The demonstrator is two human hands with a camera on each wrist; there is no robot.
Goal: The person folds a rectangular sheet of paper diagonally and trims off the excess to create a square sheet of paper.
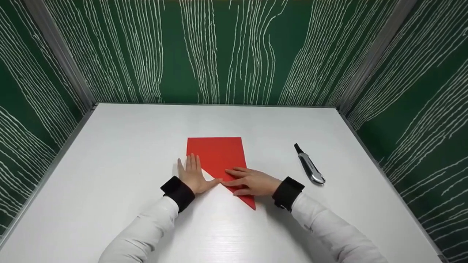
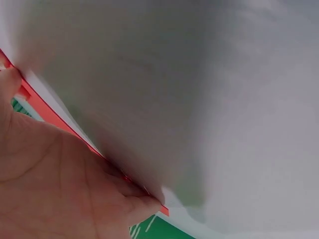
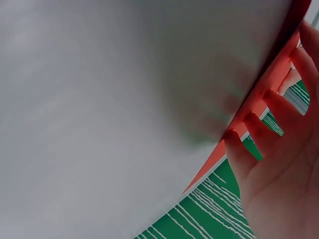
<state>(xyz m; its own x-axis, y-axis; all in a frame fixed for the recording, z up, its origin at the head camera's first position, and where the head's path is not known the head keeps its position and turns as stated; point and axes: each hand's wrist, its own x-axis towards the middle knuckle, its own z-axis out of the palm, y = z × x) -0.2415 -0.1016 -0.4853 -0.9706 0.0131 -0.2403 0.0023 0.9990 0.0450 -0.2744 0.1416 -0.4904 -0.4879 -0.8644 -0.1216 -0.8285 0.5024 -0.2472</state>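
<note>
A sheet of red paper (image 1: 215, 149) lies on the white table, its near edge folded along a diagonal that ends in a pointed corner at the lower right. My left hand (image 1: 193, 179) rests at the paper's left side, fingers straight and spread, thumb reaching along the diagonal edge. On the right part of the paper, my right hand (image 1: 256, 182) presses with spread fingers, its index fingertip close to the left thumb. In the right wrist view, several fingertips touch the red paper (image 3: 259, 102) along its edge. The left wrist view shows the palm beside the red edge.
A grey and black utility knife (image 1: 310, 168) lies on the white table (image 1: 128, 146), to the right of the paper. Green walls (image 1: 234, 54) with white wavy lines stand behind the table and at both sides. Black bands circle both wrists.
</note>
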